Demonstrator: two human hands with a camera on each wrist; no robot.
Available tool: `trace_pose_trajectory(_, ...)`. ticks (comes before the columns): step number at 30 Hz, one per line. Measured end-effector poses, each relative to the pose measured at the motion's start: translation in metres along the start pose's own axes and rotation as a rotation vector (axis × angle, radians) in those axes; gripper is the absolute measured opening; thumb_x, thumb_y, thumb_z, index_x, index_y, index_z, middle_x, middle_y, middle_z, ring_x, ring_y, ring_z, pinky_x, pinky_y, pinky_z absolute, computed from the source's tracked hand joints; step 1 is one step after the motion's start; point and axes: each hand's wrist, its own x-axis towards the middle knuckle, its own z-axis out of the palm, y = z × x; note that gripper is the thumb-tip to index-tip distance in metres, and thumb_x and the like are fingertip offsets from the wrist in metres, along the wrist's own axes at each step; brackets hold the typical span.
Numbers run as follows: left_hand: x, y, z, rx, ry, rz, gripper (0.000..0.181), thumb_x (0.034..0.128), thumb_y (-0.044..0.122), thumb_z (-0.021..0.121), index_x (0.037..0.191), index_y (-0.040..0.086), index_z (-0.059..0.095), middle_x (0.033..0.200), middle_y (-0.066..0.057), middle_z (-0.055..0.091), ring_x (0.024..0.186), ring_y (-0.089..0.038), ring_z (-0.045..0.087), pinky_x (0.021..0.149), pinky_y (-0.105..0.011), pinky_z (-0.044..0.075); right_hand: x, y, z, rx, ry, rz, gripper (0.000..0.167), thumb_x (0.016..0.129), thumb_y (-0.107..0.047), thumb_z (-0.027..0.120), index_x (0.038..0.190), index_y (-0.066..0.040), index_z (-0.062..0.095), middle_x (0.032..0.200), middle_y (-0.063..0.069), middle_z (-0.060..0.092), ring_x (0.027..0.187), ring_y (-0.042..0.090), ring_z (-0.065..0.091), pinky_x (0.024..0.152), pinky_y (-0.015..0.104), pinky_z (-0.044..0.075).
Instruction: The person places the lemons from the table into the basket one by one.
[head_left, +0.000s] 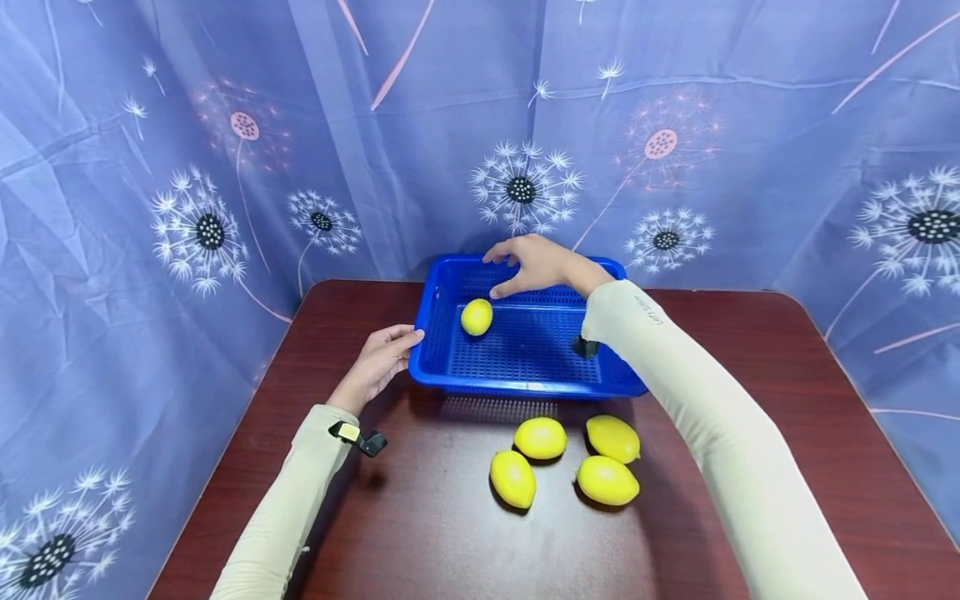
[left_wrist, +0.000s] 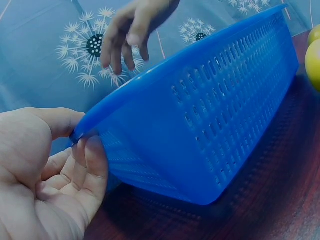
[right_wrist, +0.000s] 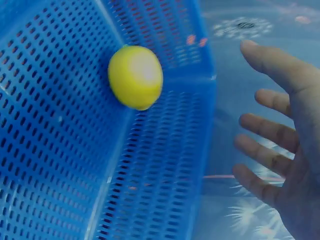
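A blue perforated plastic basket (head_left: 525,387) stands on the table with one yellow lemon (head_left: 477,317) inside, toward its left end. My left hand (head_left: 381,360) pinches the basket's left rim; the left wrist view shows the thumb above the rim (left_wrist: 125,90) and fingers curled beneath it. Over the far part of the basket hovers my right hand (head_left: 536,265), fingers loosely spread and holding nothing. In the right wrist view that hand (right_wrist: 285,130) is apart from the lemon (right_wrist: 135,77), which rests near a corner of the basket.
Several more lemons lie on the dark wooden table (head_left: 420,517) in front of the basket, among them a lemon (head_left: 513,480) at the left and a lemon (head_left: 608,481) at the right. A blue dandelion-print curtain (head_left: 420,167) hangs behind and at both sides.
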Motion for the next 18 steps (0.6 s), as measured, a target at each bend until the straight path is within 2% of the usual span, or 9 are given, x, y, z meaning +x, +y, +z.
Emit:
trace_pose_trajectory(8,-0.001,0.000,-0.001,0.002,-0.008,-0.003,0.039,0.1028,0.014,0.063,0.132,-0.010,0.053,0.093,0.000,0.071,0.080,-0.012,0.070,0.074,-0.026,0.060,-0.045,-0.030,-0.013,-0.063,0.197,-0.011,0.049,0.093,-0.039,0.073,0.132,-0.010,0.066,0.127,0.012,0.070,0.120,0.031,0.064,0.101,0.050,0.050)
trace_pose_trajectory(12,0.000,0.000,-0.001,0.000,-0.008,0.000,0.039,0.1027,0.014,0.063,0.131,-0.010,0.053,0.092,0.000,0.072,0.080,-0.012,0.070,0.075,-0.026,0.060,-0.073,-0.044,-0.012,-0.067,0.235,-0.005,0.050,0.091,-0.040,0.075,0.131,-0.011,0.067,0.125,0.010,0.071,0.118,0.029,0.065,0.097,0.051,0.052)
trace_pose_trajectory(18,0.001,-0.001,-0.001,-0.015,-0.005,-0.007,0.038,0.1030,0.014,0.063,0.132,-0.009,0.053,0.092,0.000,0.072,0.080,-0.012,0.070,0.074,-0.026,0.060,-0.115,-0.052,-0.007,-0.076,0.268,0.011,0.051,0.090,-0.043,0.076,0.131,-0.014,0.067,0.124,0.005,0.071,0.115,0.026,0.065,0.094,0.051,0.053)
